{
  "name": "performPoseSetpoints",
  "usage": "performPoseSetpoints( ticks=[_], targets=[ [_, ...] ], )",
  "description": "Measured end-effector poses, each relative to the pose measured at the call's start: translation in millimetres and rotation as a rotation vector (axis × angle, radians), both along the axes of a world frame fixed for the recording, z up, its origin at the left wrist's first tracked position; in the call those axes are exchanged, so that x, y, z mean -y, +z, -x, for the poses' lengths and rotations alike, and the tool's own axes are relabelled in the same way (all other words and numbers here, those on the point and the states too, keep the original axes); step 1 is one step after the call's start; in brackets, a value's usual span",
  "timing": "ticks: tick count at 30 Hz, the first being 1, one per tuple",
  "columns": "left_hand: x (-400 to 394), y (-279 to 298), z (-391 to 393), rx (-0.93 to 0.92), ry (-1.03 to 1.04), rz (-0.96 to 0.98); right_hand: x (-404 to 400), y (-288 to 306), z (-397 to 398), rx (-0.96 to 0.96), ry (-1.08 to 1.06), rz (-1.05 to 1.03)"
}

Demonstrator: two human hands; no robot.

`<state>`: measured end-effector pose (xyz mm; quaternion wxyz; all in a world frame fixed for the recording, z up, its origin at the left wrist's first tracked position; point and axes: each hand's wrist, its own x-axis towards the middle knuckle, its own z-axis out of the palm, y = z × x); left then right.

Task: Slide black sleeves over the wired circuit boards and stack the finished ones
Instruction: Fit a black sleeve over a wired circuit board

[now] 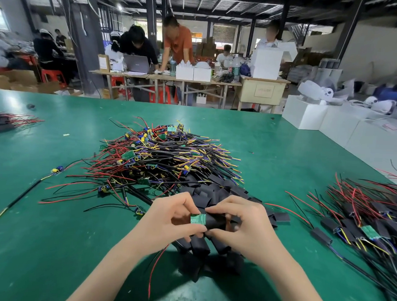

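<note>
Pinching a green circuit board (198,219) at lower centre, the left hand (168,220) feeds it into a black sleeve (215,221) gripped by the right hand (239,224); its far end seems already inside.

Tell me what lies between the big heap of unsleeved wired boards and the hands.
In the head view, loose black sleeves fill the stretch from the wired-board heap to the left hand and right hand; no bare green table shows there.

Open green table (38,245) lower left and along the far edge. Blocked dead centre by the wired board heap (165,157), loose black sleeves (213,192) just below, sleeved pile (368,219) crowding right.
</note>
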<state>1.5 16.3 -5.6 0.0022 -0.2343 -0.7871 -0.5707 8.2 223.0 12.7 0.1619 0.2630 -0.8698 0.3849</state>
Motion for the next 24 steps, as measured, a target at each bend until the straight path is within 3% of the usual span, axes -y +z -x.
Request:
performPoseSetpoints(
  ticks=[5, 8, 12, 18, 22, 24],
  targets=[
    [-2.5, -1.1, 0.2, -0.037, -0.009, -0.019, -1.4, -1.3, -0.8, 0.101, -0.028, 0.042],
    [-2.2, -0.6, 0.3, 0.032, -0.032, -0.059, -3.6, 0.1, -1.9, 0.192, -0.031, 0.150],
    [-2.1, -0.6, 1.4, 0.099, 0.000, -0.075, -1.6, 2.6, -4.7, 0.130, -0.044, 0.101],
    [-1.9, 0.2, 0.5, -0.060, -0.021, -0.032, -0.8, 3.4, -4.1, 0.144, -0.110, 0.079],
    [-1.5, -2.0, 1.6, -0.066, -0.038, -0.059, -2.7, 4.5, -6.1, 0.243, -0.062, 0.149],
    [-1.2, -2.4, 1.5, -0.047, -0.036, -0.074, -3.1, 5.4, -5.7, 0.204, -0.037, 0.109]
  ],
)
